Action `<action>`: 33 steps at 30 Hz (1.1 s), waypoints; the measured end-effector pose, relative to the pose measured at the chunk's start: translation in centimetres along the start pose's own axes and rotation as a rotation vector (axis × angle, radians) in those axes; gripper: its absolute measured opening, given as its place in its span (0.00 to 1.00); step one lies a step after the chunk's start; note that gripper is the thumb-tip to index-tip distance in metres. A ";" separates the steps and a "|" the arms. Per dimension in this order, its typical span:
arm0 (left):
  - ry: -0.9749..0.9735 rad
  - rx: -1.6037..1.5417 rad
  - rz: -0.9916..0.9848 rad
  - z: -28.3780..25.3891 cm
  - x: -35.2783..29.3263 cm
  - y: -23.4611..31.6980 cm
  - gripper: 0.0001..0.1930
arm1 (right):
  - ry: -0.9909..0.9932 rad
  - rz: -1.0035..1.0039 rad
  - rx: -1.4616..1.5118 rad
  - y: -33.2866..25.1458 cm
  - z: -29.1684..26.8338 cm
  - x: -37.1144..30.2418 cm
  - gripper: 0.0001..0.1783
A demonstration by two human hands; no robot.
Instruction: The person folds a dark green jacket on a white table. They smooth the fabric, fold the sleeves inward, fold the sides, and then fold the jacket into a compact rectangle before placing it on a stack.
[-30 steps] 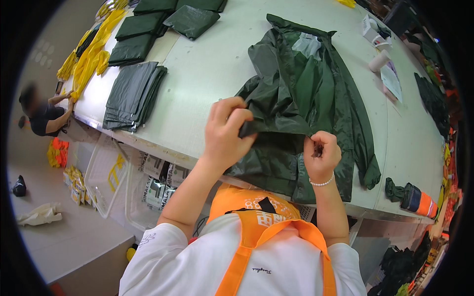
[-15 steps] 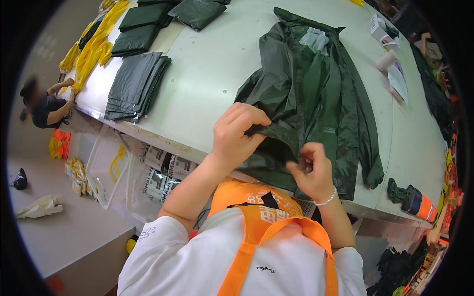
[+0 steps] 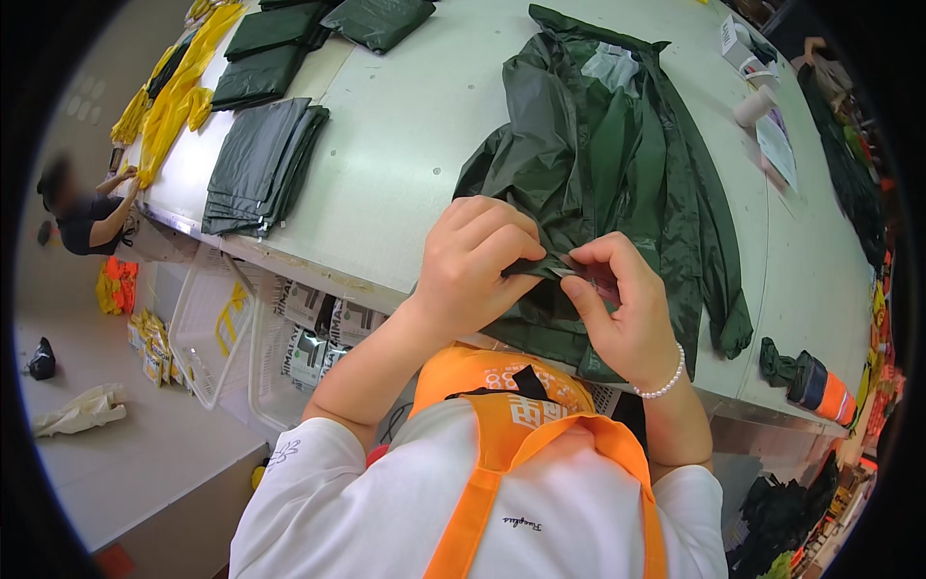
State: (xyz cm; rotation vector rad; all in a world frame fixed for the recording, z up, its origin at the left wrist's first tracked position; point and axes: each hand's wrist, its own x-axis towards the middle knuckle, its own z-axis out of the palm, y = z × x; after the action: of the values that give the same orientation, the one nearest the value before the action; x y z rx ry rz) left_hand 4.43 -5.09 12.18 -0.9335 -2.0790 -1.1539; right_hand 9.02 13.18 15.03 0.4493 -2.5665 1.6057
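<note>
A dark green rain jacket [image 3: 617,164] lies spread on the white table, its collar at the far side and its front open onto the green lining. My left hand [image 3: 482,253] is closed, pinching a fold of the jacket near its lower left part. Close beside it, my right hand [image 3: 622,299] is curled with thumb and forefinger at the same fold. A small silvery pointed tip [image 3: 567,272] shows between the right fingers; most of that tool is hidden in the palm, so its kind is unclear.
Folded dark green garments [image 3: 260,164] are stacked on the table [image 3: 395,145] at the left, beside yellow garments [image 3: 178,87]. A rolled green-and-orange bundle [image 3: 810,386] lies at the right edge. White crates [image 3: 207,333] stand below; a person [image 3: 92,207] works at far left.
My right hand has moved up and left to meet the left hand at the fold. The jacket part that gaped open between my hands is now pinched together.
</note>
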 end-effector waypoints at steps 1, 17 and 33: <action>-0.004 0.013 0.013 0.0 0.1 0.1 0.15 | 0.005 0.005 0.007 -0.1 0.0 0.1 0.11; -0.222 0.368 -0.343 -8.7 -4.0 -5.7 0.14 | 0.311 0.378 -0.221 10.9 -5.4 -4.8 0.12; -0.831 0.038 -0.225 8.8 -8.8 -3.2 0.25 | 0.821 1.107 -0.054 28.1 -3.0 -27.8 0.19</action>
State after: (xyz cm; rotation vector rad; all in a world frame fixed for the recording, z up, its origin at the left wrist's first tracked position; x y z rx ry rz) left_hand 5.78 -1.22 -0.01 -1.3417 -2.9064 -0.8984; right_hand 27.16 32.92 -14.13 -1.5335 -2.1448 1.3722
